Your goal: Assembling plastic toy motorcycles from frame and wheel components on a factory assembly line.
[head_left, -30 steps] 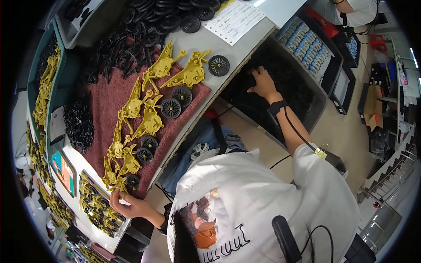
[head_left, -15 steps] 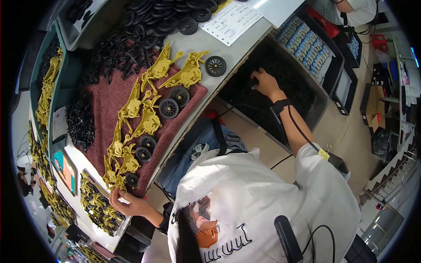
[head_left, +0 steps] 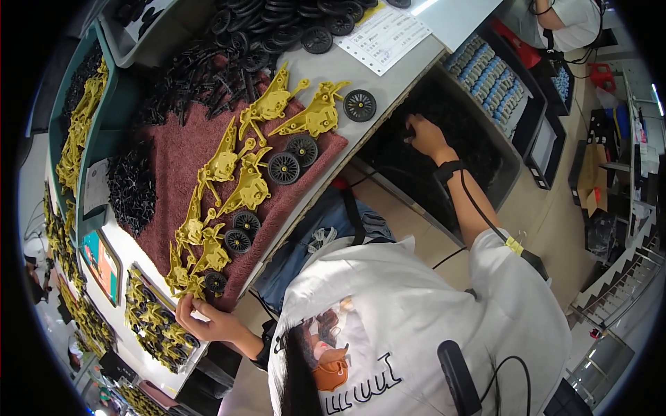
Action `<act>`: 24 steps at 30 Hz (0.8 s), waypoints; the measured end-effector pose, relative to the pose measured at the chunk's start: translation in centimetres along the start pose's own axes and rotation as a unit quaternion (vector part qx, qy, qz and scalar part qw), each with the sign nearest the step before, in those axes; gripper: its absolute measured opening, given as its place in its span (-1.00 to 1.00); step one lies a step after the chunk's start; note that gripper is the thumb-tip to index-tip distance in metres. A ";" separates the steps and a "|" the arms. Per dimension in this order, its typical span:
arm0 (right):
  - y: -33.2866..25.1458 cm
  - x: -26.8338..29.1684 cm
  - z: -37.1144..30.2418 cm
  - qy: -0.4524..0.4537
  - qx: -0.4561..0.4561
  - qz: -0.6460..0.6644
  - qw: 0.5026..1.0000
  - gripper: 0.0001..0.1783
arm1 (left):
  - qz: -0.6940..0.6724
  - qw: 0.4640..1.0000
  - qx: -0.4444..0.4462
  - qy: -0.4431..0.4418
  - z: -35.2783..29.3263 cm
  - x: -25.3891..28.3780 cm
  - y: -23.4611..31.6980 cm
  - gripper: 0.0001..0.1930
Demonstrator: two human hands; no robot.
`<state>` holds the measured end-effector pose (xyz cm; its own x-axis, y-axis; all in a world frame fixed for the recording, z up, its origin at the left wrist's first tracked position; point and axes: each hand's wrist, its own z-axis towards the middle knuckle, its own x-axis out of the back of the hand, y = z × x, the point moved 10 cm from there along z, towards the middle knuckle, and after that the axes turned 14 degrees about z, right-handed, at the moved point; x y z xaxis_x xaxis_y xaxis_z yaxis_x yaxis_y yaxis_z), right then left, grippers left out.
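Several yellow plastic toy-like frame parts (head_left: 218, 166) lie in two rows on a dark red towel (head_left: 166, 173), with black spoked wheels (head_left: 284, 168) along their right side. At the near end of the rows, my left hand (head_left: 208, 322) has its fingers and thumb closed on the lowest yellow part (head_left: 184, 284). Far to the right, my right hand (head_left: 428, 137) is inside a grey bin (head_left: 496, 187) of black pieces. Its fingers are curled together around something dark that I cannot make out.
Black wheels (head_left: 317, 39) and thin black rods (head_left: 187, 83) are heaped at the back. A green crate (head_left: 94, 132) of yellow parts stands left, beside small black pieces (head_left: 132, 187). Blue-and-grey parts (head_left: 485, 76) fill a tray beyond the bin. A printed sheet (head_left: 383, 38) lies on the table.
The table and its parts have shifted slightly right in view. Both hands stay at nearly the same places, the left on the yellow part and the right in the bin.
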<state>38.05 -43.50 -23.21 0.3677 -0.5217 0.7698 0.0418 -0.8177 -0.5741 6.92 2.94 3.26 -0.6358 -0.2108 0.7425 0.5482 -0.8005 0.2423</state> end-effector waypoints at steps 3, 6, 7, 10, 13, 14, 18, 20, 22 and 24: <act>0.0 0.2 0.3 0.006 0.043 0.014 0.999 -0.71 | 0.000 1.000 0.011 0.009 0.1 0.4 -0.1 -0.87; -0.8 2.1 0.1 -0.018 0.022 0.074 0.997 -0.74 | 0.000 1.000 -0.004 -0.007 0.0 -0.2 -0.5 -0.88; -1.5 3.7 -0.2 0.003 0.033 0.065 0.997 -0.71 | 0.009 1.000 0.004 0.010 0.1 0.4 -0.8 -0.88; -4.2 13.7 -2.1 0.116 0.063 0.104 0.986 -0.68 | 0.012 1.000 0.013 -0.020 0.2 0.0 -0.3 -0.90; -9.1 24.1 -3.5 0.204 0.121 0.187 0.953 -0.75 | 0.000 1.000 0.016 -0.017 0.2 0.2 0.0 -0.90; -11.8 26.8 -3.6 0.221 0.113 0.233 0.940 -0.77 | -0.001 1.000 0.014 -0.016 0.3 0.3 0.0 -0.83; -22.0 29.8 2.1 0.171 0.185 0.258 0.933 -0.79 | 0.008 0.999 0.021 -0.029 0.4 0.2 -0.2 -0.81; -27.4 27.3 7.4 0.072 0.247 0.187 0.948 -0.79 | 0.009 0.999 0.025 -0.032 0.5 0.0 -0.2 -0.81; -31.4 24.9 11.0 -0.006 0.288 0.116 0.950 -0.77 | 0.001 0.999 0.030 -0.031 0.3 0.2 -0.5 -0.81; -33.2 22.0 14.3 -0.057 0.321 0.080 0.942 -0.76 | -0.005 0.999 0.036 -0.030 0.4 0.0 -0.5 -0.81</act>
<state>58.06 -24.33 8.83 0.5122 -0.5665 0.6455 0.5178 -0.3959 -0.7583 6.89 3.59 3.38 -0.6086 -0.1670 0.7757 0.5811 -0.7595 0.2924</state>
